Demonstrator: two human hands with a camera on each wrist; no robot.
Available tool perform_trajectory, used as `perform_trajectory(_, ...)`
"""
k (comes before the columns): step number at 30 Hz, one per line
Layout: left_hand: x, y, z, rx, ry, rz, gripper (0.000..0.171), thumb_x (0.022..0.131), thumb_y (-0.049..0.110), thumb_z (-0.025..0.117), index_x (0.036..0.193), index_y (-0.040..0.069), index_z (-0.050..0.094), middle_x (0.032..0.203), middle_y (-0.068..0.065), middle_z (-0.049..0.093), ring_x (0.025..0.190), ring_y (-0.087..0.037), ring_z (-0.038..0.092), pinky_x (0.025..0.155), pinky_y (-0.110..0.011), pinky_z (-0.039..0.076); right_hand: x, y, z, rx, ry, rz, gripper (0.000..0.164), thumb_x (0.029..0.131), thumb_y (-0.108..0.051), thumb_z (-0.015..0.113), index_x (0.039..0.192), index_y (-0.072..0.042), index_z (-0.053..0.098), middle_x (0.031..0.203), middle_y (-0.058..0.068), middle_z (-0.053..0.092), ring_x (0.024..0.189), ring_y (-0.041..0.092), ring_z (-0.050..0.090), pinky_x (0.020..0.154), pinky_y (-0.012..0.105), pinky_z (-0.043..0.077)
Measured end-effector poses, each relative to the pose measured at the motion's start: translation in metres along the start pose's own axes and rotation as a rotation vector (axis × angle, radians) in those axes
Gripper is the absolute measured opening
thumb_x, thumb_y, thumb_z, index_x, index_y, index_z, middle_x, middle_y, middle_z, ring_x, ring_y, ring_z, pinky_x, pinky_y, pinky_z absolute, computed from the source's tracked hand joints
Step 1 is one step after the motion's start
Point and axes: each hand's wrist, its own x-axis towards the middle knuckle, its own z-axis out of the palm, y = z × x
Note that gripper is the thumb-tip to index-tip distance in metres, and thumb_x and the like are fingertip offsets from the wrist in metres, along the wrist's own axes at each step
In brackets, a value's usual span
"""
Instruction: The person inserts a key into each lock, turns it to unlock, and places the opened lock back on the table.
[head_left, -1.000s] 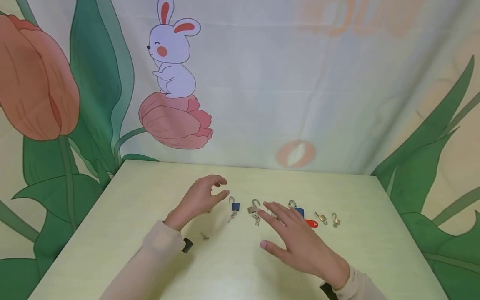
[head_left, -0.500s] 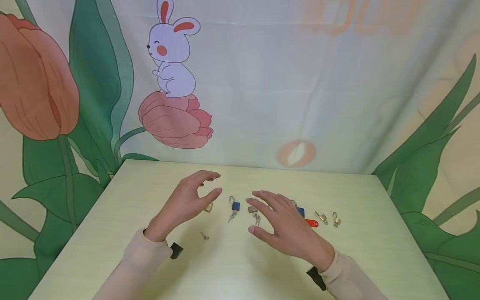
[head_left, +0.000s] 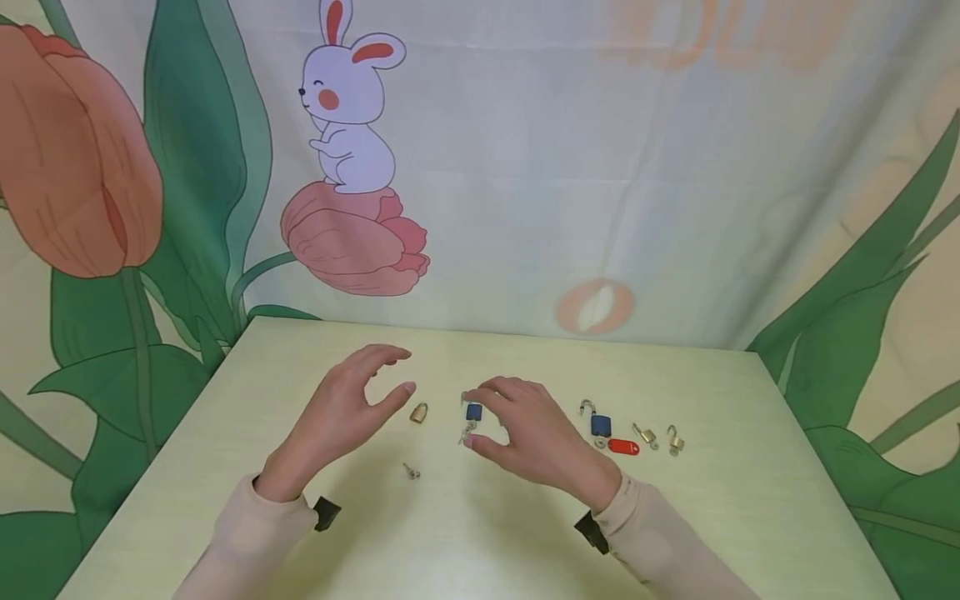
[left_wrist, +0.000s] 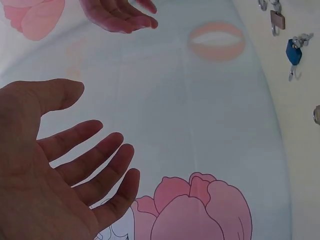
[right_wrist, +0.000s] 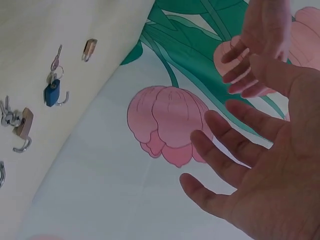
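Note:
In the head view my left hand [head_left: 337, 417] hovers over the table's left half, fingers spread and holding nothing. Just right of its thumb lies a small closed brass padlock [head_left: 418, 413], with a loose key [head_left: 411, 472] nearer me. My right hand [head_left: 540, 437] is held above the table with empty, loosely bent fingers. Its fingertips overlap a small blue padlock [head_left: 474, 412] whose shackle is open and whose keys hang from it. A brownish padlock [right_wrist: 24, 125] with keys, hidden behind the right hand in the head view, shows in the right wrist view.
Right of the hands lie a larger blue padlock [head_left: 601, 426] with its shackle open, a red key tag [head_left: 623, 447] and two small brass padlocks, one angled [head_left: 647, 435]. A printed cloth [head_left: 487, 167] hangs behind the pale table [head_left: 315, 342].
Both hands have shifted left, still empty. The left has uncovered the closed brass padlock; the right has uncovered the larger blue padlock and now covers the brownish one. The locks stay put.

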Motion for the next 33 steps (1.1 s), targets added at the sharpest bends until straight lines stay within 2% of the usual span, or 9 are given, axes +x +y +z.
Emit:
perform_trajectory(5,-0.005,-0.004,-0.002,0.005,0.013,-0.001,0.04,0.093,0.031,0.068,0.129,0.015,0.059,0.127,-0.002,0.062,0.114,-0.022,0.059,0.089,-0.046,0.053,0.016,-0.004,0.012,-0.019,-0.068,0.001,0.041,0.092,-0.046,0.064,0.124,-0.02,0.063,0.119,-0.006,0.064,0.109,0.015,0.061,0.098,0.043,0.047)
perform_trajectory(10,-0.009,-0.008,-0.004,0.02,0.003,-0.008,0.041,0.093,0.033,0.067,0.13,0.017,0.058,0.129,-0.001,0.061,0.116,-0.022,0.058,0.092,-0.047,0.051,0.032,-0.011,0.029,-0.038,-0.138,-0.01,0.042,0.092,-0.045,0.066,0.123,-0.018,0.065,0.117,-0.003,0.066,0.096,0.015,0.064,0.088,0.039,0.052)
perform_trajectory(16,-0.009,-0.01,-0.005,0.015,0.002,-0.006,0.041,0.093,0.034,0.067,0.13,0.017,0.058,0.128,0.0,0.061,0.115,-0.021,0.058,0.09,-0.046,0.052,0.048,-0.017,0.052,-0.047,-0.273,0.003,0.041,0.091,-0.046,0.066,0.123,-0.019,0.066,0.114,-0.004,0.067,0.095,0.014,0.065,0.075,0.028,0.054)
perform_trajectory(22,-0.007,-0.011,-0.004,0.014,0.002,0.004,0.04,0.093,0.033,0.068,0.129,0.018,0.059,0.127,0.001,0.062,0.114,-0.02,0.058,0.088,-0.044,0.052,0.06,-0.017,0.076,-0.065,-0.314,0.02,0.037,0.09,-0.044,0.068,0.117,-0.018,0.068,0.105,-0.007,0.07,0.087,0.007,0.066,0.065,0.024,0.052)
perform_trajectory(27,-0.008,-0.012,-0.001,0.008,-0.014,0.0,0.039,0.094,0.034,0.067,0.129,0.019,0.059,0.127,0.002,0.061,0.114,-0.019,0.058,0.088,-0.044,0.052,0.065,-0.017,0.098,-0.074,-0.386,0.089,0.033,0.088,-0.045,0.071,0.108,-0.019,0.07,0.101,-0.007,0.071,0.08,0.009,0.064,0.058,0.029,0.049)
perform_trajectory(33,-0.008,-0.012,0.001,0.011,-0.021,-0.001,0.04,0.094,0.036,0.067,0.129,0.02,0.059,0.127,0.003,0.062,0.114,-0.018,0.058,0.09,-0.044,0.052,0.065,-0.021,0.119,-0.093,-0.454,0.15,0.026,0.084,-0.044,0.074,0.082,-0.019,0.065,0.076,-0.009,0.061,0.066,0.009,0.053,0.059,0.035,0.047)
